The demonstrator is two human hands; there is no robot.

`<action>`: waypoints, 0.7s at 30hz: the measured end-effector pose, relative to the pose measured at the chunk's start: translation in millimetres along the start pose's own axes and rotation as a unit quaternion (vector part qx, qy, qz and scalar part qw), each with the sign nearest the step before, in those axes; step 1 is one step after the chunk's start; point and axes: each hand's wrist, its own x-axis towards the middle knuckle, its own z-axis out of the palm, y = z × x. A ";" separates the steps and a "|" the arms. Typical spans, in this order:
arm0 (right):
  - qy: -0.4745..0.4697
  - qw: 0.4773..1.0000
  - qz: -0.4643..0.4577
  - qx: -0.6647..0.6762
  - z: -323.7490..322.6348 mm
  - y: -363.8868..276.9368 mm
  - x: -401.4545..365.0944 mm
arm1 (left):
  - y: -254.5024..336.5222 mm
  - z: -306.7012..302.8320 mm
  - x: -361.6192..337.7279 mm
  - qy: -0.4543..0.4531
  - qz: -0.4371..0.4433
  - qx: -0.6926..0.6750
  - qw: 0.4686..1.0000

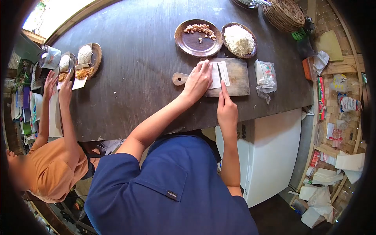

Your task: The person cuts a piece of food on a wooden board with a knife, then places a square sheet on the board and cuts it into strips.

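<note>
A wooden cutting board (239, 78) with a round handle lies near the table's front edge. On it rests a flat white slab (215, 80), with narrow strips along its right side. My left hand (197, 81) has its fingers bent together and presses on the slab's left part, hiding some of it. In my right hand (227, 111) is a knife (220, 73), gripped by its handle, its blade pointing away from me over the slab's right side. What the slab is made of does not show.
Behind the board stand a brown plate (192, 46) of small brown pieces and a dish of white shreds (239, 40). A plastic package (266, 76) lies right of the board. At left, another person's hands (65, 92) reach toward dishes with rice (84, 54).
</note>
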 end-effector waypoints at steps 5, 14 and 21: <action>-0.011 0.999 -0.012 -0.046 14.5 -5.4 11.3 | -1.0 -1.5 -0.2 -0.002 -0.013 -0.019 1.000; -0.023 0.996 0.004 -0.087 15.1 -4.1 16.1 | -3.0 -2.5 1.1 0.013 -0.024 -0.060 0.998; -0.014 0.996 -0.011 -0.090 26.0 -3.0 13.6 | -4.7 -10.8 8.8 -0.012 -0.028 -0.088 0.996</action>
